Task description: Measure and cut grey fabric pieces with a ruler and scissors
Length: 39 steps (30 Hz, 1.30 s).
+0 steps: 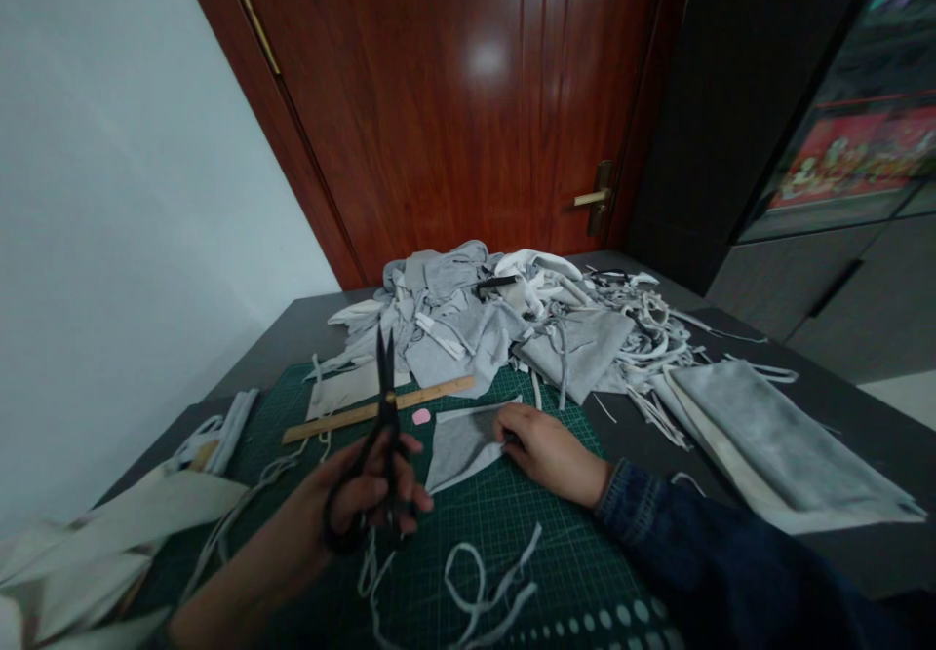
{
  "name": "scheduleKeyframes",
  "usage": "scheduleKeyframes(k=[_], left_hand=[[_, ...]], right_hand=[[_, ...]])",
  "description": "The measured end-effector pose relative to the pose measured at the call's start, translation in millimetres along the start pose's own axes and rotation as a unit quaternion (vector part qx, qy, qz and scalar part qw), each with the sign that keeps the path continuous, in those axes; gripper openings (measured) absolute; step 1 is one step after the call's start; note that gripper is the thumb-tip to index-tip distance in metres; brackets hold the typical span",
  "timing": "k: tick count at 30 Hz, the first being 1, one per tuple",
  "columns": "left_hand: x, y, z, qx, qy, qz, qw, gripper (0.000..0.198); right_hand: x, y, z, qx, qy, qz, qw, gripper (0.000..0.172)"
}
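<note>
Black-handled scissors (386, 406) point upward in my left hand (376, 494), whose fingers are wrapped round the handles; the blades are slightly apart. A grey piece of fabric (460, 445) with pale edges lies on the green cutting mat (570, 543). My right hand (545, 450) has its fingers closed on the right edge of that fabric, the fingertips partly hidden. Just left of the cloth is a small pink piece (421, 416), perhaps tailor's chalk. Behind the scissors a wooden ruler (439, 390) lies slantwise across the mat.
A large heap of grey and white fabric scraps (468, 309) fills the back of the dark table (285, 333). Folded grey cloth (782, 436) lies at the right. Cream pieces (146, 514) sit at the left. Loose white strips (479, 582) curl on the mat near me.
</note>
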<state>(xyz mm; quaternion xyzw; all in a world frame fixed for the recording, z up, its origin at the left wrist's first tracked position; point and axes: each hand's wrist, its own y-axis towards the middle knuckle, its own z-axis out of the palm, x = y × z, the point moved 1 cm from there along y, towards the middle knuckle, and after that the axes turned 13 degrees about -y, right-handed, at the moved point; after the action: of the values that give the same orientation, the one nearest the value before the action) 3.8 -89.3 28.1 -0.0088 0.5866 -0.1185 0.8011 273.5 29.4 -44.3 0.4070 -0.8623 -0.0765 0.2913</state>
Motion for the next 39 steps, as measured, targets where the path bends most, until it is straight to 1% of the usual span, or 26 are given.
scheduleKeyframes(k=[1, 2, 4, 6, 7, 9, 11, 12, 14, 15, 17, 18, 19, 20, 21, 23, 24, 25, 27, 29, 32, 34, 35, 36, 39], left_hand=[[14, 2, 10.7, 0.005, -0.023, -0.011, 1.0, 0.043], [24, 6, 18.6, -0.006, -0.027, -0.015, 1.0, 0.04], [36, 18, 27.2, -0.051, 0.0, -0.01, 0.999, 0.036], [39, 31, 30.3, -0.098, 0.043, 0.002, 0.994, 0.039], [38, 38, 31.1, -0.117, 0.056, 0.009, 0.991, 0.043], [35, 48, 32.6, -0.149, 0.054, 0.019, 0.987, 0.051], [32, 53, 33.9, -0.154, 0.033, 0.006, 0.987, 0.057], [32, 55, 34.3, -0.147, 0.021, -0.008, 0.989, 0.058], [32, 56, 34.3, -0.128, 0.005, -0.042, 0.991, 0.06], [33, 56, 34.2, -0.121, 0.002, -0.054, 0.991, 0.061], [33, 57, 34.2, -0.119, 0.007, -0.067, 0.991, 0.062], [33, 57, 34.9, -0.121, 0.013, -0.069, 0.99, 0.061], [31, 58, 36.0, -0.123, 0.021, -0.072, 0.99, 0.061], [30, 58, 37.7, -0.124, 0.027, -0.073, 0.989, 0.06], [28, 57, 39.6, -0.124, 0.032, -0.075, 0.989, 0.06], [25, 56, 43.4, -0.122, 0.041, -0.08, 0.988, 0.059], [24, 56, 44.7, -0.12, 0.044, -0.081, 0.988, 0.059], [24, 56, 45.3, -0.119, 0.047, -0.08, 0.988, 0.058], [26, 57, 44.4, -0.114, 0.057, -0.077, 0.989, 0.058], [29, 59, 41.6, -0.103, 0.076, -0.076, 0.989, 0.057], [31, 61, 37.7, -0.069, 0.101, -0.073, 0.99, 0.05], [29, 61, 36.7, -0.044, 0.12, -0.06, 0.99, 0.043], [28, 61, 36.4, -0.036, 0.135, -0.052, 0.989, 0.039], [27, 61, 36.1, -0.037, 0.15, -0.044, 0.987, 0.036], [28, 61, 34.9, -0.06, 0.146, -0.043, 0.987, 0.038]], right_hand=[[0, -1, -1, -0.013, 0.011, -0.001, 1.0, 0.033], [0, -2, -1, -0.022, 0.021, 0.001, 1.0, 0.034], [2, -4, -5, -0.028, 0.029, 0.007, 0.999, 0.041], [6, -6, -9, -0.006, 0.03, -0.017, 0.999, 0.046], [8, -7, -12, 0.011, 0.032, -0.046, 0.998, 0.044], [13, -9, -16, 0.041, 0.047, -0.119, 0.991, 0.035], [15, -10, -19, 0.055, 0.086, -0.169, 0.98, 0.032], [15, -11, -20, 0.058, 0.121, -0.168, 0.977, 0.033], [13, -12, -17, 0.084, 0.222, -0.123, 0.964, 0.033], [12, -12, -14, 0.104, 0.281, -0.088, 0.95, 0.031], [12, -14, -6, 0.152, 0.384, -0.023, 0.91, 0.029], [13, -14, -2, 0.177, 0.412, -0.003, 0.894, 0.029], [15, -15, 1, 0.191, 0.415, 0.009, 0.89, 0.03], [17, -16, 3, 0.189, 0.392, 0.018, 0.9, 0.031], [19, -16, 4, 0.171, 0.345, 0.027, 0.923, 0.031], [23, -16, 2, 0.106, 0.215, 0.043, 0.97, 0.032], [25, -16, 0, 0.08, 0.154, 0.046, 0.984, 0.032], [27, -16, -2, 0.071, 0.108, 0.04, 0.991, 0.032], [31, -15, -2, 0.098, 0.063, 0.001, 0.993, 0.03], [37, -14, 0, 0.138, 0.064, -0.051, 0.987, 0.027], [47, -13, 5, 0.193, 0.115, -0.121, 0.967, 0.032], [51, -11, 4, 0.213, 0.155, -0.153, 0.953, 0.032], [50, -9, 3, 0.207, 0.171, -0.154, 0.951, 0.029], [49, -7, 1, 0.189, 0.177, -0.141, 0.955, 0.026], [38, -2, -3, 0.111, 0.137, -0.072, 0.982, 0.031]])
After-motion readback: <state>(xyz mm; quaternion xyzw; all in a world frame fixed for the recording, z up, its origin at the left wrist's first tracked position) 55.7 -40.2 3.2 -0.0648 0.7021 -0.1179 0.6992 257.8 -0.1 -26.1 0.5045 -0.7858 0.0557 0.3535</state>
